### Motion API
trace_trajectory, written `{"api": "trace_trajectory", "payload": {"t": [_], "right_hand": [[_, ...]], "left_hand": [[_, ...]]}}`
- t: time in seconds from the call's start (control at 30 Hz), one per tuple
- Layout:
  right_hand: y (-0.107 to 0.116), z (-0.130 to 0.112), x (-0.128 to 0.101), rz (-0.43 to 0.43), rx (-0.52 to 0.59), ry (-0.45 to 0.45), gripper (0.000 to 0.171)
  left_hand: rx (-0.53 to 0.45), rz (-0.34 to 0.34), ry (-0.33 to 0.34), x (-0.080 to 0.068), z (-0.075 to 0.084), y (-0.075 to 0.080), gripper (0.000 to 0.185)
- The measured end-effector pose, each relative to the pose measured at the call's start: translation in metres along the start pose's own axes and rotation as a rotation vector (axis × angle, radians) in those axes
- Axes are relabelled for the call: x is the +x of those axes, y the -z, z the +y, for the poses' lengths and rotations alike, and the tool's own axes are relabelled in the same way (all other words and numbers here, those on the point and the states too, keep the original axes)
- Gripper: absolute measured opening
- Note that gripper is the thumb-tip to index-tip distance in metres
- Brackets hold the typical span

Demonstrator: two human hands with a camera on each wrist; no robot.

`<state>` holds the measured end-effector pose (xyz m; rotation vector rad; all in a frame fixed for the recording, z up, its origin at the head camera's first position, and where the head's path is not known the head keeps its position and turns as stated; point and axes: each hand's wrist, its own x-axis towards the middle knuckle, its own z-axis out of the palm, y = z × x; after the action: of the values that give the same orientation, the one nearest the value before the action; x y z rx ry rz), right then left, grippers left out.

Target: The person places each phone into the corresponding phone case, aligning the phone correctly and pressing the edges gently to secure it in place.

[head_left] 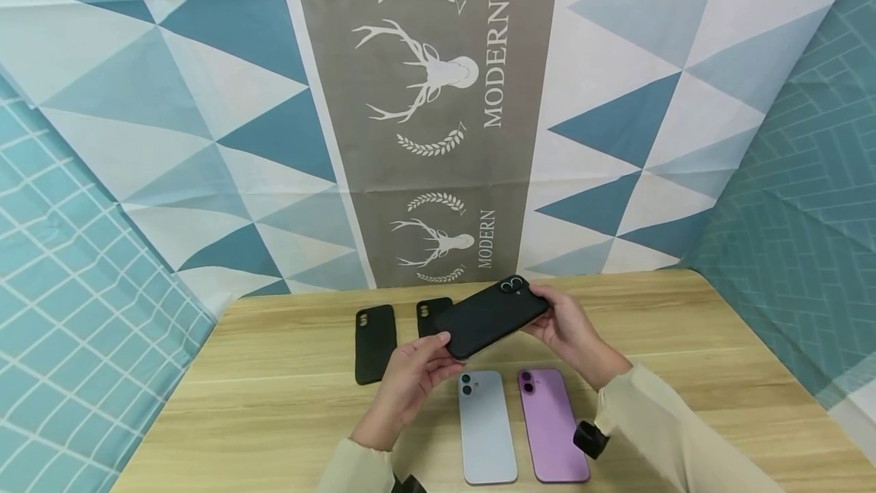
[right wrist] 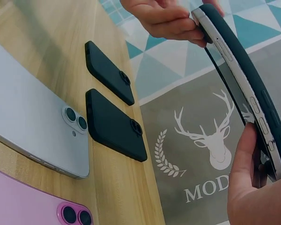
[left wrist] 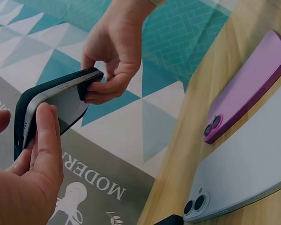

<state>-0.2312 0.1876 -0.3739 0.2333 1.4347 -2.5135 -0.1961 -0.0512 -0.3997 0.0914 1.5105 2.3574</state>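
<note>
Above the wooden table, I hold 1 black case with a silver-edged phone against its inside, tilted, camera end toward 2 o'clock. My left hand pinches the end at 8 o'clock, my right hand the end at 3 o'clock; both grips close only as far as the thickness between thumb and fingers.

Toward 12 o'clock, the backdrop reads "MODERN" 2 times, beside 2 printed deer heads. From my left wrist that word runs upside down; from my right, just "MOD" is legible beside my hand.

Head-on, I see only the case's back and camera opening. Both wrist views add the phone's silver edge and glassy face, and the right 1 shows its side buttons outside the case.

At 6 o'clock lies a pale phone, at 5 a purple phone. Toward 9 lie 1 flat case and a 2nd flat case, partly hidden head-on but whole from my right wrist.
</note>
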Motion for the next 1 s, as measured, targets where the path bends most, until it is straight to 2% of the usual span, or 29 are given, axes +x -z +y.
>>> {"api": "trace_trajectory", "payload": {"t": [0.33, 0.53, 0.63, 1.0], "right_hand": [[0.004, 0.005, -0.005, 0.003, 0.000, -0.010, 0.022], [0.005, 0.007, -0.008, -0.043, 0.001, 0.001, 0.025], [0.006, 0.008, -0.009, -0.038, -0.006, 0.003, 0.022], [0.013, 0.012, -0.011, -0.046, -0.085, -0.007, 0.015]], "left_hand": [[0.000, 0.068, 0.022, 0.005, 0.000, 0.000, 0.014], [0.024, 0.117, 0.006, 0.007, 0.000, 0.002, 0.016], [0.051, 0.136, -0.001, 0.008, 0.001, 0.003, 0.016], [0.121, 0.149, 0.008, 0.012, 0.005, 0.006, 0.011]]}}
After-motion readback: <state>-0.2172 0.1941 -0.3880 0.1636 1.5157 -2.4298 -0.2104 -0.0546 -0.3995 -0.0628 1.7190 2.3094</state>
